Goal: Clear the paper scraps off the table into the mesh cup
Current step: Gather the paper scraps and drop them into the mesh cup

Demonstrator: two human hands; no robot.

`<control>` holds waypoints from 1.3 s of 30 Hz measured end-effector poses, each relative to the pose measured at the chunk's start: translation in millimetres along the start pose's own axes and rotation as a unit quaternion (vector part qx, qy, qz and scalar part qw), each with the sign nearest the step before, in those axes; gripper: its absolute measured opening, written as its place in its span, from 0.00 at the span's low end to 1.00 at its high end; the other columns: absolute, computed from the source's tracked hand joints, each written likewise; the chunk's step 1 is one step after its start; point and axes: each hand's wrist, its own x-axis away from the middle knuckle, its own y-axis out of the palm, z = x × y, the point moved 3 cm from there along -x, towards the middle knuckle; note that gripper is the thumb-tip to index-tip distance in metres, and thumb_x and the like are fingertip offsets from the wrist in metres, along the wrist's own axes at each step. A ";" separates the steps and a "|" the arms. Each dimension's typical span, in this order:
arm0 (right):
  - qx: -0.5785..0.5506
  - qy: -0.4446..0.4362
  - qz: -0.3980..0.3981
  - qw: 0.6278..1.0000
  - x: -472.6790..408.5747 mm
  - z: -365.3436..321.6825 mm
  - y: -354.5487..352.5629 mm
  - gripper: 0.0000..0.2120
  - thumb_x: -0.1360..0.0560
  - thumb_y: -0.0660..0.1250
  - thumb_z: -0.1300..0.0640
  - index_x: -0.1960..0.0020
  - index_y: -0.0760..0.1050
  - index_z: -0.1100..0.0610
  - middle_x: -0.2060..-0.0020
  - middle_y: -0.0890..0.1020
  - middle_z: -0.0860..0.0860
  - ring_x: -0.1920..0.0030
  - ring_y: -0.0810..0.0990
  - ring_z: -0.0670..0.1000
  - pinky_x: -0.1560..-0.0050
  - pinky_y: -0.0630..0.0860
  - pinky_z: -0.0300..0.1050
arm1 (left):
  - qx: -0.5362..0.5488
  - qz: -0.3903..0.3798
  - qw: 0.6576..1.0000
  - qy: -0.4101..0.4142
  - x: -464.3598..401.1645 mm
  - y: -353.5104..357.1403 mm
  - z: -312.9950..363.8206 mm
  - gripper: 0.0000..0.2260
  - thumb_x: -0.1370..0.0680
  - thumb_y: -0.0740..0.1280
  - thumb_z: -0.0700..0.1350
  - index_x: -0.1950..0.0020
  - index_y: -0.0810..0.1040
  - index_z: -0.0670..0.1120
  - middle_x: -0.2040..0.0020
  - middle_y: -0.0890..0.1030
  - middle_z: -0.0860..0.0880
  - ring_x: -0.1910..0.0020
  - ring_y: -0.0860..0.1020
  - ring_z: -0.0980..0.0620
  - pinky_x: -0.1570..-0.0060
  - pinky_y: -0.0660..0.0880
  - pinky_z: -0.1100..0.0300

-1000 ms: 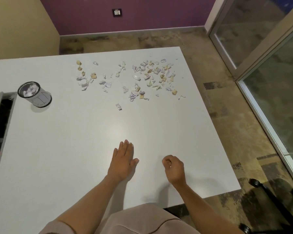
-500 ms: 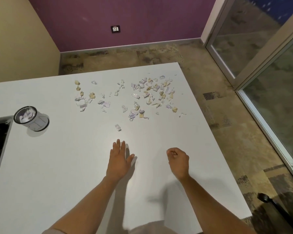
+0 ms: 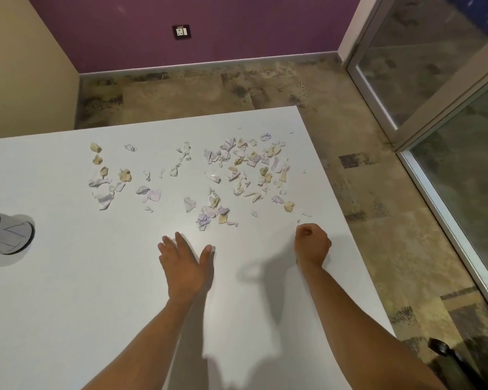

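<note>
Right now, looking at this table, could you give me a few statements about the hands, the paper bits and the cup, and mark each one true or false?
1. The left hand lies with fingers straight on the table. True.
2. The right hand is spread flat. False: its fingers are curled into a fist.
3. The paper scraps lie beyond both hands. True.
4. The mesh cup stands at the table's right edge. False: it stands at the far left.
5. The mesh cup is tipped over. False: it stands upright.
</note>
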 end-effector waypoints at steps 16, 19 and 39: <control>0.044 -0.172 -0.135 0.975 -45.6 -52.7 76.8 0.14 0.22 0.59 0.66 0.38 0.76 0.61 0.40 0.78 0.56 0.38 0.74 0.56 0.36 0.70 0.48 | 0.008 -0.016 0.990 0.143 -82.4 50.9 69.0 0.41 0.24 0.61 0.66 0.21 0.54 0.40 0.21 0.53 0.38 0.21 0.48 0.40 0.25 0.47 0.40; -0.021 -0.203 -0.117 0.972 -54.2 -58.4 74.4 0.15 0.23 0.58 0.69 0.42 0.78 0.60 0.44 0.80 0.55 0.41 0.77 0.55 0.38 0.74 0.48 | 0.078 -0.013 0.976 0.201 -95.3 40.9 73.3 0.39 0.24 0.61 0.66 0.22 0.57 0.44 0.21 0.54 0.43 0.21 0.48 0.48 0.24 0.51 0.45; 0.247 -0.351 -0.208 0.879 -96.9 -93.0 125.3 0.19 0.18 0.56 0.50 0.30 0.70 0.52 0.29 0.70 0.52 0.31 0.65 0.55 0.31 0.63 0.50 | -0.116 -0.060 0.946 0.296 -185.0 29.9 118.4 0.27 0.22 0.57 0.64 0.35 0.75 0.45 0.31 0.71 0.43 0.32 0.67 0.42 0.37 0.65 0.46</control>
